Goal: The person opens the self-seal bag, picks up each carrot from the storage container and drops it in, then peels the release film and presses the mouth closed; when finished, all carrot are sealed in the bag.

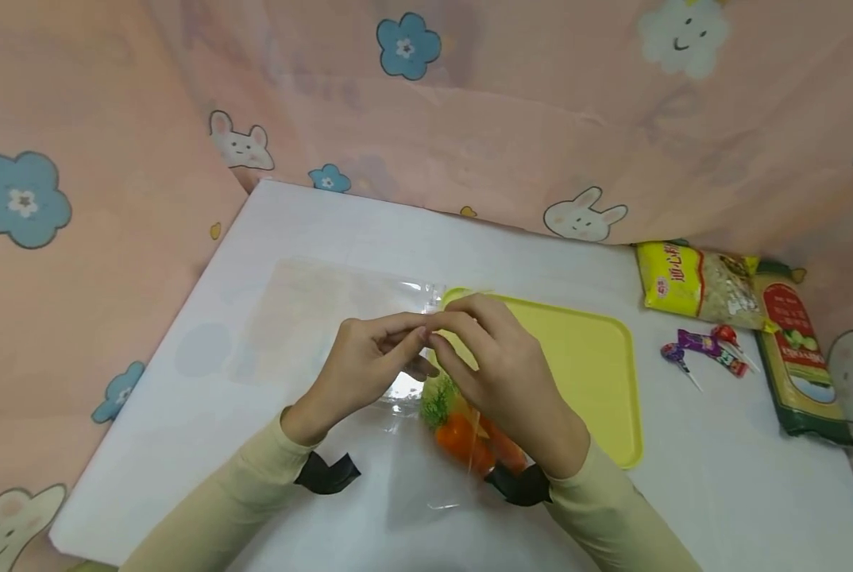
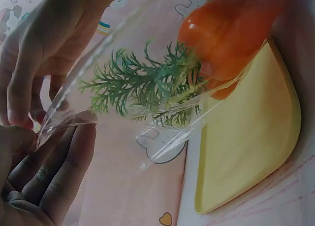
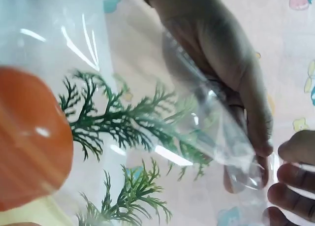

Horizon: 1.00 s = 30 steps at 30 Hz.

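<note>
A clear plastic bag [image 1: 419, 485] hangs between the hands, with orange carrots [image 1: 457, 435] and their feathery green tops [image 2: 142, 73] inside. My left hand [image 1: 365, 357] pinches the bag's upper edge between thumb and fingers. Right beside it, my right hand [image 1: 508, 373] holds the same edge with bent fingers, the fingertips of both hands nearly meeting. Seen from the right wrist, the left thumb and fingers lie on the bag's edge, and the right fingertips [image 3: 290, 186] are close by. Part of the carrots is hidden behind the right hand in the head view.
A yellow tray [image 1: 591, 357] lies under and to the right of the hands. Another clear plastic sheet or bag [image 1: 305, 310] lies flat at left. Far right are a yellow food packet [image 1: 673, 278], a green-and-red packet [image 1: 801, 349], wrapped sweets [image 1: 698, 342] and lollipops [image 1: 673, 352].
</note>
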{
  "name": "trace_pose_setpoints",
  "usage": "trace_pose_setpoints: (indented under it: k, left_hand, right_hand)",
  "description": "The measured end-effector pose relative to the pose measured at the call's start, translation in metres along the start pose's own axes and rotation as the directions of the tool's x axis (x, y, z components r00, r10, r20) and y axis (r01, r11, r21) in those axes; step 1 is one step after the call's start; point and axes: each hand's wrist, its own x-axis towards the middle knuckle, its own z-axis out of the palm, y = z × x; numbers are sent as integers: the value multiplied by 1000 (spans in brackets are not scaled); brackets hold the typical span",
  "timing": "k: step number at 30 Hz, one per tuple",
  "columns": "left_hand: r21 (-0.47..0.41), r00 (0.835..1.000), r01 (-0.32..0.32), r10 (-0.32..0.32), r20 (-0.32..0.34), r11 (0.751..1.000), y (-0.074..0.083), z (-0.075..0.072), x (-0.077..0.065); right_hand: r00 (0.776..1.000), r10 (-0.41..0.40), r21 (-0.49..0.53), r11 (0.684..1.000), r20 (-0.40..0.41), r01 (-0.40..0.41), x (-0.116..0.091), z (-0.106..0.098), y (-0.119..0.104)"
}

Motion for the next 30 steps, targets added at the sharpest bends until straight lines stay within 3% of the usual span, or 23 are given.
trace_pose_setpoints:
  k: [5,8,12,20,22,25,30]
  left_hand:
    - [98,996,-88,88,9,991,-13,1,-2]
    - [202,987,-163,162,22,966,-18,0,-2]
    - [374,961,-270,270,53,887,-17,-2,-1]
    - [647,899,-407,408,159,645,-9,-2,1]
    - [669,885,-434,423,193,603,-7,-2,2]
    - [677,868,-471,434,241,565,-5,-3,4]
    - [654,853,-510,428,299,559,-4,-3,4]
  right_hand:
    - [997,71,-4,997,7,-71,3,5,3]
    - [996,83,-1,997,11,-83,2,5,4]
    - [997,78,-10,997,27,-78,2,4,4]
    - [996,-6,-102,995,88,15,5,-5,3]
    - [994,-19,-86,996,104,28,5,-8,4]
    - [992,-29,-28,999,125,32,5,-11,6]
    - [983,-45,53,998,177,36,3,-14,10]
